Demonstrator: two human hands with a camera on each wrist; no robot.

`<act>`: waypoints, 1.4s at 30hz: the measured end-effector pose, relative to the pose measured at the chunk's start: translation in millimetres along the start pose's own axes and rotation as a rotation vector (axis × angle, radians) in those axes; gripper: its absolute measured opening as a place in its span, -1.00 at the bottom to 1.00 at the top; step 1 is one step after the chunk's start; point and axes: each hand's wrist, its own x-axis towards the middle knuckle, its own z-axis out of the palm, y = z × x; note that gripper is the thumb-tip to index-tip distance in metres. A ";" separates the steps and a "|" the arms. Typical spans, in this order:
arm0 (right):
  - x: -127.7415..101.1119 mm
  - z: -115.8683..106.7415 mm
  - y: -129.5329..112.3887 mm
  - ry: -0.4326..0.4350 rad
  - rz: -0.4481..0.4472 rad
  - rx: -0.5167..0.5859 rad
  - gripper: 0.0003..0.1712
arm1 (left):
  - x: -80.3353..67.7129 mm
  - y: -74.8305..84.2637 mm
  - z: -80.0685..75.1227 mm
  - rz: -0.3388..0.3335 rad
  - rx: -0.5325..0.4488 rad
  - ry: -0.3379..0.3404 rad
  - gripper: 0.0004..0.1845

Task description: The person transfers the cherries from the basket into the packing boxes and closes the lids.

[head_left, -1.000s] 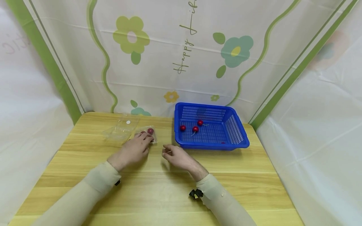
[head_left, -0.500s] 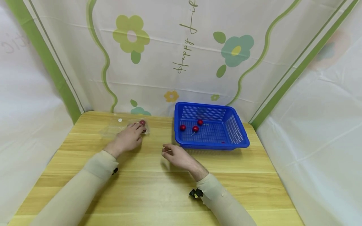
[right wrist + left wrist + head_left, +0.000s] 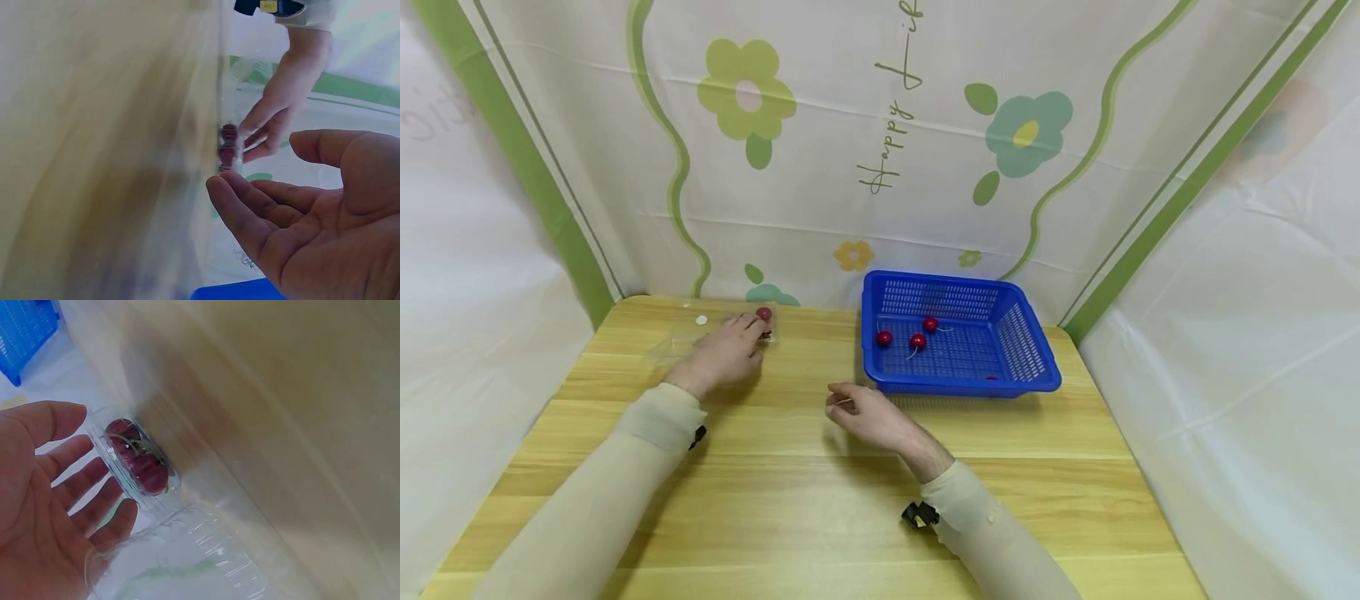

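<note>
One clear box [image 3: 722, 332] farther back, under left hand [image 3: 724, 354].

A light yellow wooden table [image 3: 820, 508] with plank grain carries a blue perforated plastic basket [image 3: 1034, 350] at its far right and a clear plastic clamshell box [image 3: 681, 343] at its far left, the two well apart.

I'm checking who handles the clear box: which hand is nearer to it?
Left. The left hand has its fingers against the clear box; the right hand rests on the table, apart from it.
</note>
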 end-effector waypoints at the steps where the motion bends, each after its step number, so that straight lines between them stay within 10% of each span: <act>1: -1.3 -1.1 -2.0 -0.004 -0.006 -0.013 -0.32 | 0.6 -0.9 -0.5 -0.001 0.005 -0.002 -0.45; 13: -38.2 -58.1 -34.0 -0.026 -0.219 -0.106 -0.38 | 1.3 -0.8 -8.1 -0.027 0.016 -0.020 -0.42; 24: -25.3 -102.1 27.6 0.218 -0.294 -0.698 -0.21 | -0.2 1.4 -9.0 -0.036 0.012 -0.019 -0.43; 42: -12.5 -101.8 52.6 0.044 -0.274 -0.648 -0.22 | -26.7 -10.7 -33.7 -0.094 -0.096 -0.032 -0.32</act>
